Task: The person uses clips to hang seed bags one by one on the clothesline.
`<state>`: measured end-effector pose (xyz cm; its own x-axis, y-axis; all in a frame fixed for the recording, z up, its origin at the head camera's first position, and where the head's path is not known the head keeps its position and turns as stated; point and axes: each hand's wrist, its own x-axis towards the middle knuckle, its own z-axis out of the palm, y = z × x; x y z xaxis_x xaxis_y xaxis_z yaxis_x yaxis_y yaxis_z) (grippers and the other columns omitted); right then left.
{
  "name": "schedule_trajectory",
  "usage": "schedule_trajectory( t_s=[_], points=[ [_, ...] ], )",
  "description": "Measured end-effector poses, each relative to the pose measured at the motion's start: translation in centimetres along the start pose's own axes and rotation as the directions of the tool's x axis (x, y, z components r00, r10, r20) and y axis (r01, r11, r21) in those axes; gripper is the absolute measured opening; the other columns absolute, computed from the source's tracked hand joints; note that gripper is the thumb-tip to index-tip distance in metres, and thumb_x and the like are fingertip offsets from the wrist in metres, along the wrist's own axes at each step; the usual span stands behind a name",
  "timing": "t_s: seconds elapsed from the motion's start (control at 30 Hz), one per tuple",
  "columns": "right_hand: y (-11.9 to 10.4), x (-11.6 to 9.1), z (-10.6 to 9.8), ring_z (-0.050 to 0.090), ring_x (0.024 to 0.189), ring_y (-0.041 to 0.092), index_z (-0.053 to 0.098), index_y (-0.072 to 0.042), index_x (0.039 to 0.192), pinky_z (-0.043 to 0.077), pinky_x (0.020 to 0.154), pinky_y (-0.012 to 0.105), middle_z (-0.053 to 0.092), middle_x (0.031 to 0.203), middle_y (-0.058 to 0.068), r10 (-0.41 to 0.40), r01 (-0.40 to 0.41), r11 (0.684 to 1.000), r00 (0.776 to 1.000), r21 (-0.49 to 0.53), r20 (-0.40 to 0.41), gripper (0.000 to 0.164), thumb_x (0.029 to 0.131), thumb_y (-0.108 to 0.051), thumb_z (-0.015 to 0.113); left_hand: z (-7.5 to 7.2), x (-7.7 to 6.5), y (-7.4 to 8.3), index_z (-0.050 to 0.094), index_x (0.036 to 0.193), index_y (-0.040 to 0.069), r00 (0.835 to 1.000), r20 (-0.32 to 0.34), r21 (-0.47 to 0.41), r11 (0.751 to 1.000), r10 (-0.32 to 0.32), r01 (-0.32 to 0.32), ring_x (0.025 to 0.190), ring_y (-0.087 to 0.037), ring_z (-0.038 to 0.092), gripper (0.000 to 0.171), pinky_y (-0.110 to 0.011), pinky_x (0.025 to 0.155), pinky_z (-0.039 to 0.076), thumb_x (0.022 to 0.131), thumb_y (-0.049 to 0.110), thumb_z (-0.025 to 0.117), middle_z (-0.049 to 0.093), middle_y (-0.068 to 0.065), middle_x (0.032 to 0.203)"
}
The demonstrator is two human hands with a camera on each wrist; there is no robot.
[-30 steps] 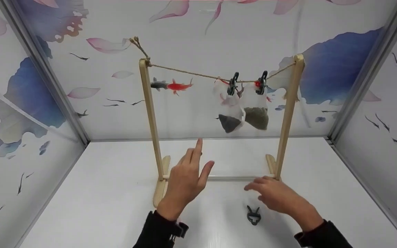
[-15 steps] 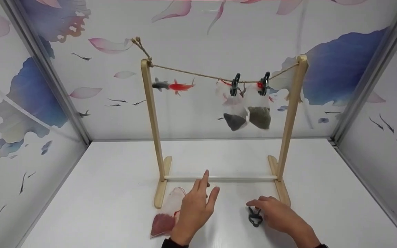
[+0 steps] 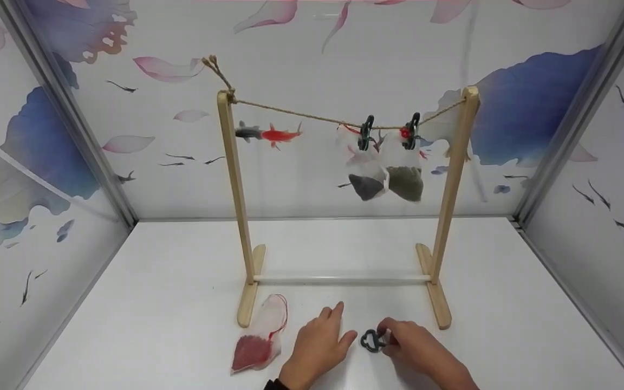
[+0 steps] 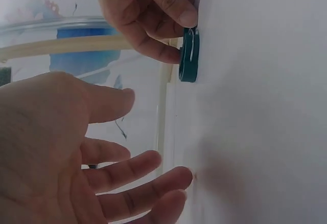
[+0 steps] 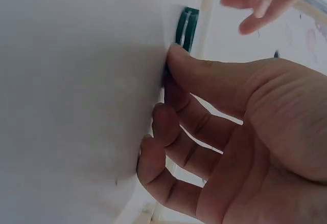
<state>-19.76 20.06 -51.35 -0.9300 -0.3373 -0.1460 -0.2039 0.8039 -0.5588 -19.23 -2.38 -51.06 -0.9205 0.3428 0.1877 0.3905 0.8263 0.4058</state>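
My right hand (image 3: 417,346) pinches a dark green clothespin (image 3: 370,341) between thumb and fingers, low at the tabletop. In the right wrist view the thumb lies over one end of the clothespin (image 5: 188,27), and the rest of it sticks out past the thumb tip. My left hand (image 3: 320,344) hovers just left of it with fingers extended, holding nothing; its palm shows in the left wrist view. A mesh drawstring bag (image 3: 252,352) with red contents and a red cord lies flat to the left of that hand.
Behind the hands stands a wooden rack (image 3: 236,189) with a sagging twine line (image 3: 296,112). Two dark clips hold a bag with grey contents (image 3: 367,187) and a bag with olive contents (image 3: 405,184) on it. A white crossbar (image 3: 339,280) joins the rack's feet.
Both hands have come down toward the near side of the table. The right hand has taken hold of the clothespin and turned it leftward; the red bag has come into view from behind the left hand.
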Motion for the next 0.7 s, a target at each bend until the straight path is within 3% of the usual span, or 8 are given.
schedule_trajectory(
  t_s=[0.13, 0.27, 0.47, 0.7],
  points=[
    [-0.6, 0.0, 0.4, 0.061, 0.079, 0.017, 0.067, -0.009, 0.111, 0.055, 0.074, 0.042, 0.069, 0.088, 0.002, 0.015, -0.015, 1.0, 1.0, 0.001, -0.001, 0.029, 0.086, 0.002, 0.078, 0.1, -0.1, -0.4, 0.062, 0.14, 0.005, 0.995, 0.096, 0.026, 1.0, -0.008, 0.006, 0.103, -0.029, 0.071, 0.062, -0.042, 0.083, 0.06, 0.094, 0.046, 0.073, 0.07, -0.015, 0.121],
    [-0.5, 0.0, 0.5, 0.061, 0.079, 0.017, 0.066, -0.01, 0.113, 0.055, 0.075, 0.043, 0.069, 0.087, 0.003, 0.047, -0.047, 0.999, 0.999, 0.022, 0.015, 0.031, 0.087, 0.002, 0.077, 0.5, -0.2, -0.6, 0.069, 0.133, 0.013, 0.989, 0.146, 0.01, 1.0, 0.011, -0.013, 0.097, -0.024, 0.067, 0.056, -0.039, 0.078, 0.058, 0.088, 0.044, 0.08, 0.068, -0.009, 0.115],
    [-0.2, -0.1, 0.3, 0.058, 0.077, 0.017, 0.065, -0.011, 0.114, 0.052, 0.072, 0.039, 0.066, 0.084, 0.002, 0.011, -0.013, 0.999, 0.999, 0.035, 0.04, 0.029, 0.089, -0.001, 0.077, 1.2, -0.5, -0.5, 0.076, 0.121, 0.02, 0.986, 0.151, -0.054, 0.996, 0.075, -0.067, 0.081, -0.015, 0.059, 0.042, -0.029, 0.066, 0.047, 0.083, 0.038, 0.084, 0.06, -0.001, 0.101],
    [0.0, -0.5, 0.2, 0.052, 0.074, 0.015, 0.065, -0.014, 0.109, 0.044, 0.067, 0.031, 0.06, 0.081, -0.002, -0.042, 0.037, 0.997, 0.996, 0.065, 0.082, 0.027, 0.088, -0.014, 0.082, 1.4, -0.6, -0.2, 0.077, 0.115, 0.021, 0.983, 0.145, -0.086, 0.991, 0.114, -0.103, 0.076, -0.007, 0.052, 0.034, -0.024, 0.064, 0.041, 0.085, 0.036, 0.084, 0.057, 0.004, 0.096]
  ],
)
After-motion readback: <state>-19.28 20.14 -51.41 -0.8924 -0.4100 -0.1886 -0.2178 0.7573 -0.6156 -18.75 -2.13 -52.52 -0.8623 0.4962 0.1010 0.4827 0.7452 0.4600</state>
